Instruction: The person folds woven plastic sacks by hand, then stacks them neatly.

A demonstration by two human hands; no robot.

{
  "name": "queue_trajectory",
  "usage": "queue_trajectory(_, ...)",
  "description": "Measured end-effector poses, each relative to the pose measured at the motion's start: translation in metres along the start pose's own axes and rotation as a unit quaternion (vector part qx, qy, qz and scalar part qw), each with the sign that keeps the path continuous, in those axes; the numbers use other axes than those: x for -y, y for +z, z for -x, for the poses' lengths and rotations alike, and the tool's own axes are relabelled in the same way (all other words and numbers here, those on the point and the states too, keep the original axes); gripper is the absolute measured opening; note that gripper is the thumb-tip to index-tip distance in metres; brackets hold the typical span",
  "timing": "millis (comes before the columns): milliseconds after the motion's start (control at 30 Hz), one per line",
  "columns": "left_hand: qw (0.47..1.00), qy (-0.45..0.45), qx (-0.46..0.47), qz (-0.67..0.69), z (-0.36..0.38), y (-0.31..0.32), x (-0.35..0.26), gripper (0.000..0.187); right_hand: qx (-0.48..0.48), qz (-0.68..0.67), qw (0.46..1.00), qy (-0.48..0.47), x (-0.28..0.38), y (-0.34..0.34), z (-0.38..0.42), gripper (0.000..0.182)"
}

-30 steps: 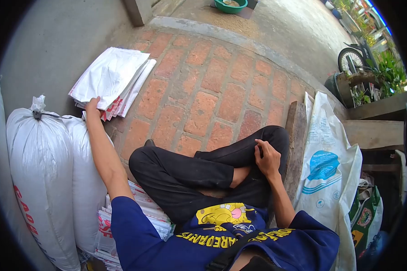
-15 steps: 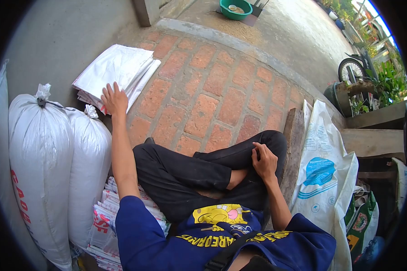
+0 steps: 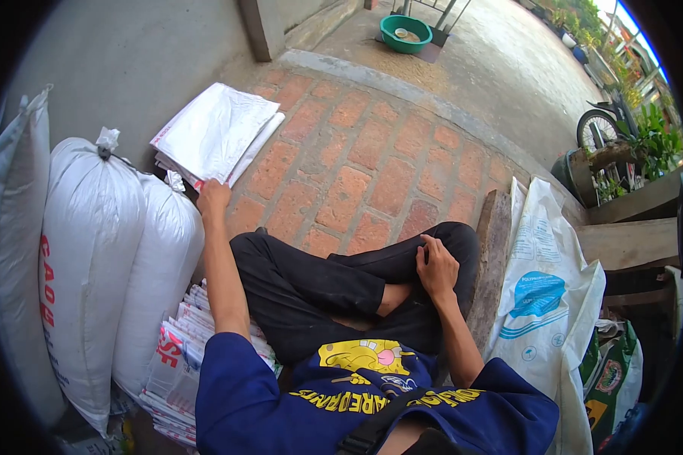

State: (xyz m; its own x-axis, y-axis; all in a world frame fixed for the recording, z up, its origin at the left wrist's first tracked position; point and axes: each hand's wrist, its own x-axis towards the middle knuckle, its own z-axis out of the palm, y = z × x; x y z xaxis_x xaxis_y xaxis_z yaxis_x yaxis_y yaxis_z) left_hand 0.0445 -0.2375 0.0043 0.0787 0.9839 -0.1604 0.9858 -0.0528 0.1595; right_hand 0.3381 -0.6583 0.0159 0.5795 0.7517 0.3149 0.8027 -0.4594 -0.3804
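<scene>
A stack of folded white woven sacks (image 3: 218,121) lies on the brick floor against the wall. At its near edge, my left hand (image 3: 214,199) has its fingers curled closed on the edge of a folded sack; the fingertips are partly hidden. My right hand (image 3: 437,267) rests on my bent right leg, holding nothing, with loosely bent fingers and the thumb apart. Beside my left hip is another pile of folded printed sacks (image 3: 176,364).
Full white sacks (image 3: 91,258), tied at the top, stand along the left wall. On the right are a wooden board (image 3: 487,262) and a large white sack with blue print (image 3: 535,303). A green basin (image 3: 404,44) sits beyond the brick floor (image 3: 341,197).
My left hand has drawn back from the top of the sack stack to its near edge, and its spread fingers have curled. The right hand stays on the leg. The view has shifted slightly.
</scene>
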Motion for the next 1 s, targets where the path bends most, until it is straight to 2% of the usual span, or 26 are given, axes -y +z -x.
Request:
queue_trajectory(67,1.0,0.0,-0.026,0.012,0.033,0.003,0.002,0.044,0.044,0.063,0.997,0.026,0.003,0.002,-0.004,0.022)
queue_trajectory(100,0.999,0.005,-0.047,0.024,0.05,0.006,0.006,0.043,0.042,0.06,0.997,0.023,0.001,0.003,-0.008,0.022)
queue_trajectory(133,0.998,0.002,-0.052,0.024,0.063,0.011,0.012,0.043,0.091,0.042,0.995,0.005,-0.003,0.006,-0.015,0.024)
queue_trajectory(167,0.995,0.026,-0.074,0.058,0.077,0.017,0.018,0.042,0.142,0.024,0.989,-0.013,-0.009,0.008,-0.022,0.025)
queue_trajectory(267,0.972,0.05,-0.134,0.184,0.134,0.019,0.02,0.039,0.19,0.001,0.981,-0.028,-0.032,0.022,-0.049,0.026)
queue_trajectory(300,0.971,0.091,-0.179,0.127,0.164,0.019,0.016,0.039,0.191,-0.001,0.981,-0.031,-0.033,0.021,-0.061,0.026)
queue_trajectory(333,0.963,0.133,-0.225,0.069,0.193,0.015,0.009,0.039,0.243,-0.051,0.969,-0.011,-0.032,0.018,-0.076,0.027)
queue_trajectory(367,0.962,0.134,-0.229,0.07,0.217,0.006,0.002,0.039,0.293,-0.101,0.951,0.011,-0.031,0.016,-0.087,0.028)
queue_trajectory(400,0.973,0.093,-0.208,0.045,0.24,-0.006,-0.005,0.039,0.289,-0.102,0.952,0.011,-0.034,0.023,-0.09,0.028)
queue_trajectory(433,0.982,0.051,-0.183,0.021,0.258,-0.021,-0.007,0.039,0.233,-0.073,0.969,-0.03,-0.041,0.037,-0.09,0.029)
queue_trajectory(467,0.993,0.051,-0.095,0.04,0.273,-0.041,-0.003,0.041,0.178,-0.043,0.98,-0.072,-0.046,0.044,-0.087,0.03)
queue_trajectory(500,0.994,0.035,-0.037,0.1,0.291,-0.066,0.001,0.042,0.179,-0.041,0.98,-0.073,-0.044,0.044,-0.082,0.03)
queue_trajectory(533,0.987,0.021,0.019,0.158,0.306,-0.084,0.007,0.043,0.2,0.07,0.974,-0.08,-0.039,0.046,-0.077,0.03)
queue_trajectory(567,0.989,0.025,-0.077,0.121,0.319,-0.088,0.018,0.046,0.219,0.18,0.955,-0.083,-0.035,0.048,-0.073,0.031)
queue_trajectory(633,0.961,0.001,-0.276,0.027,0.337,-0.09,0.044,0.058,0.233,0.182,0.953,-0.07,-0.037,0.053,-0.073,0.031)
queue_trajectory(667,0.926,-0.026,-0.375,-0.028,0.342,-0.091,0.056,0.068,0.248,0.185,0.949,-0.061,-0.037,0.055,-0.072,0.032)
queue_trajectory(733,0.881,-0.146,-0.407,-0.19,0.353,-0.086,0.077,0.083,0.263,0.195,0.943,-0.063,-0.035,0.057,-0.075,0.033)
queue_trajectory(767,0.888,-0.238,-0.316,-0.233,0.358,-0.078,0.092,0.089,0.273,0.204,0.938,-0.069,-0.033,0.057,-0.077,0.035)
queue_trajectory(800,0.889,-0.235,-0.318,-0.232,0.361,-0.068,0.107,0.089,0.27,0.204,0.939,-0.067,-0.032,0.057,-0.077,0.035)
queue_trajectory(867,0.922,-0.344,-0.172,-0.049,0.361,-0.047,0.13,0.08,0.267,0.213,0.936,-0.086,-0.032,0.059,-0.077,0.034)
queue_trajectory(900,0.922,-0.343,-0.172,-0.047,0.359,-0.041,0.132,0.08,0.266,0.215,0.936,-0.085,-0.03,0.059,-0.078,0.034)
queue_trajectory(967,0.929,-0.304,-0.171,-0.121,0.356,-0.028,0.138,0.058,0.272,0.229,0.931,-0.077,-0.027,0.059,-0.078,0.035)
queue_trajectory(1000,0.93,-0.304,-0.171,-0.119,0.357,-0.032,0.136,0.058,0.27,0.231,0.932,-0.077,-0.029,0.061,-0.078,0.035)
